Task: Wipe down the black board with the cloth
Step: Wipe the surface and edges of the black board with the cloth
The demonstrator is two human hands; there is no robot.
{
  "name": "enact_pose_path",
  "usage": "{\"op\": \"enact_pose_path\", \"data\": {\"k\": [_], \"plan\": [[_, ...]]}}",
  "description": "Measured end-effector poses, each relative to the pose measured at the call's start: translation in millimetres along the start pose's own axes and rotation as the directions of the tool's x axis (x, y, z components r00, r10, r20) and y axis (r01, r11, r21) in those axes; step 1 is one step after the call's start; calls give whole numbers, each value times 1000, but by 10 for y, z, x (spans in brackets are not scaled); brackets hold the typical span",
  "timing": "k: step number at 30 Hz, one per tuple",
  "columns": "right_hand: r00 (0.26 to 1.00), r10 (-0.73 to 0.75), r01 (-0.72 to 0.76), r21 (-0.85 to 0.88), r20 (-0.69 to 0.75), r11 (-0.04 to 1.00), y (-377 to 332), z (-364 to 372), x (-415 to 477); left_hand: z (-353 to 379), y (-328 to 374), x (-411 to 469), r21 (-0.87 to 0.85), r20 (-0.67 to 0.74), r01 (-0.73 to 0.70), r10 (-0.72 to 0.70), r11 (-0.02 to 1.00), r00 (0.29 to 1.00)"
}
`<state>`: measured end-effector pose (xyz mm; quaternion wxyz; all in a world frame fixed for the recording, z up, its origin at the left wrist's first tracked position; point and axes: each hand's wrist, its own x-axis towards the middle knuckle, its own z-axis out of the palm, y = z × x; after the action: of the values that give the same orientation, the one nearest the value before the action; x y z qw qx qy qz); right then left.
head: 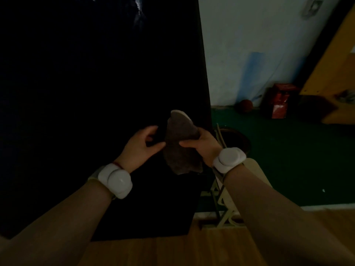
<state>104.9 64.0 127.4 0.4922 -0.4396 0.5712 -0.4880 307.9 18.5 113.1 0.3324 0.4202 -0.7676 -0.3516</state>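
A tall black board [86,83] fills the left and middle of the view and stands on a wooden floor. In front of its lower right part my right hand [203,144] grips a folded brown cloth [180,146] with a pale edge at its top. The cloth hangs down below the fingers. My left hand [143,144] is just left of the cloth, fingers loosely spread, its thumb tip at the cloth's left edge. Both wrists wear white bands.
A pale wall [249,45] rises right of the board. Below it lies a green floor [288,160] with a round dark basket [236,141], a ball [246,105] and a red box [280,101]. A light wooden frame [222,204] stands by the board's right edge.
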Motion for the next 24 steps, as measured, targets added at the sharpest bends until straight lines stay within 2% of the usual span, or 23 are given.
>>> {"op": "enact_pose_path", "data": {"k": [2,4,6,8,10,11,13,15,17,21,24], "plan": [[988,-113,91,-195,-102,976,29,-91,12,-112,10,63,184,-138,-138,165,973,977],[938,-234,136,-348,-256,927,151,-149,15,-176,-8,116,334,-122,-272,327,902,937],[858,-263,103,-354,-440,930,336,-205,0,-155,-21,131,431,-40,-360,415,828,909],[817,-184,44,-259,-546,965,544,-260,-41,-63,-24,122,497,48,-429,469,755,882],[814,-99,-22,-202,-573,979,718,-321,-88,46,-39,132,571,134,-498,525,652,841],[813,-108,-28,-222,-573,975,783,-352,-111,100,-54,153,619,176,-522,544,587,821],[798,-192,17,-298,-571,955,856,-378,-142,204,-90,213,702,250,-536,542,469,802],[757,-294,58,-388,-583,920,878,-401,-113,337,-136,272,755,302,-524,501,394,811],[737,-380,89,-477,-558,874,888,-415,-56,471,-193,303,780,334,-513,453,358,826],[823,-374,99,-540,-428,836,961,-530,63,690,-293,352,823,255,-421,415,381,873],[749,-470,178,-541,-468,822,981,-561,142,737,-347,408,842,176,-363,432,400,885]]}}
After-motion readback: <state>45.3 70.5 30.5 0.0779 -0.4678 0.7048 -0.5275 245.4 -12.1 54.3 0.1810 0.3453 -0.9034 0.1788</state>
